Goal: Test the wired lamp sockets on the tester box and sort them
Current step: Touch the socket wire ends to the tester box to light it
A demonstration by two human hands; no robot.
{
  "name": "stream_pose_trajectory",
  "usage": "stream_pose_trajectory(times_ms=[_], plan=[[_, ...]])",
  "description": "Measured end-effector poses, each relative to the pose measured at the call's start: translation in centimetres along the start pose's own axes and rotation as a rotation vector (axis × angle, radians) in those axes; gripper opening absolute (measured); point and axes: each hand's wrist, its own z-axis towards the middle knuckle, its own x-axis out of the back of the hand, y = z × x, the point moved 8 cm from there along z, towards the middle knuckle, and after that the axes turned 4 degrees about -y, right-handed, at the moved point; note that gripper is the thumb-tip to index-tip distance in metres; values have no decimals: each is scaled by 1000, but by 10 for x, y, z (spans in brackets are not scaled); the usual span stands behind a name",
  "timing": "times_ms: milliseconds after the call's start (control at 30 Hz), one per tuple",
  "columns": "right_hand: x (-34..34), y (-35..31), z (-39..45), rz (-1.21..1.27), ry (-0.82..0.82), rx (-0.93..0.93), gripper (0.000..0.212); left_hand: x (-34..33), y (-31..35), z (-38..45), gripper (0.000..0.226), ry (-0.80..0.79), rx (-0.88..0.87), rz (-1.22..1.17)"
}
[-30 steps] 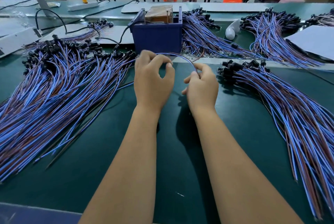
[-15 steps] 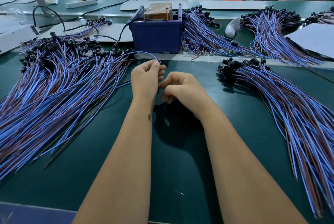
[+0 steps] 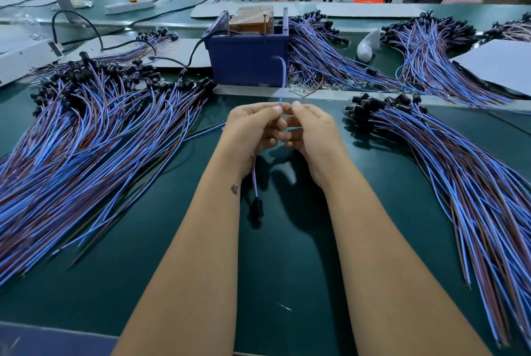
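Note:
My left hand (image 3: pixel 253 128) and my right hand (image 3: pixel 310 131) meet over the green table, in front of the blue tester box (image 3: pixel 247 59). Both pinch one wired lamp socket: its blue and brown wires (image 3: pixel 281 80) rise from the fingertips toward the box front, blurred. Its black socket (image 3: pixel 256 209) dangles below my left wrist on a short length of wire. A large pile of wired sockets (image 3: pixel 94 131) fans out to the left of my hands. Another pile (image 3: pixel 448 160) lies to the right.
More wire bundles (image 3: pixel 324 59) lie behind and right of the box, with further ones (image 3: pixel 431 42) at the back right. A white bulb (image 3: pixel 366 45), a grey sheet (image 3: pixel 500 65), a black cable (image 3: pixel 94 31) and a power strip (image 3: pixel 129 6) sit farther back.
My hands came together and turned the wired socket: its wire ends now point up toward the box and the black socket hangs down under my left wrist.

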Motion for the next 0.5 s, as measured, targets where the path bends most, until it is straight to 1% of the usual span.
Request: stream_pose_trajectory(times_ms=[100,200,267,333,400,500], plan=[[6,-4,-1,34,62,44,27,-12,-3,-2,20,-33,24,115],[15,-3,-1,-85,163,56,29,-10,-7,0,20,42,28,218],[20,-4,-1,-199,221,70,27,-1,-7,2,24,120,20,200],[22,-7,-2,-210,244,95,24,11,-7,5,27,208,19,171],[20,-9,-3,-191,235,120,22,22,-8,8,29,290,20,114],[15,-12,-5,-286,198,166,21,32,-5,7,28,346,-29,59]])
